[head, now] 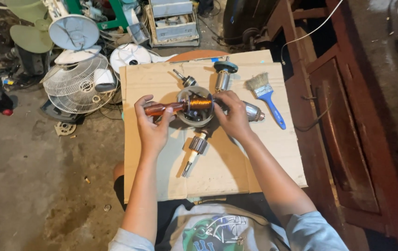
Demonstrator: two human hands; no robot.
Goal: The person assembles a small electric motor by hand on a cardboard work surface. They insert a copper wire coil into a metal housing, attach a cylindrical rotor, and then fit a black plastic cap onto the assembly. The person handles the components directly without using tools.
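Head view: two hands hold one copper-wound armature.

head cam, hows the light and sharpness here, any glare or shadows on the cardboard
Head view: even, soft light; the cardboard sheet is bright, with short soft shadows under the left hand and right hand. The copper-wound rotor glints slightly. The centre is sharp; the edges bow a little.

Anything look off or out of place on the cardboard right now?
Nothing looks spilled or broken. Both hands, left hand and right hand, hold a copper-wound rotor over a glass bowl. Another rotor and a blue brush lie loose on the cardboard.
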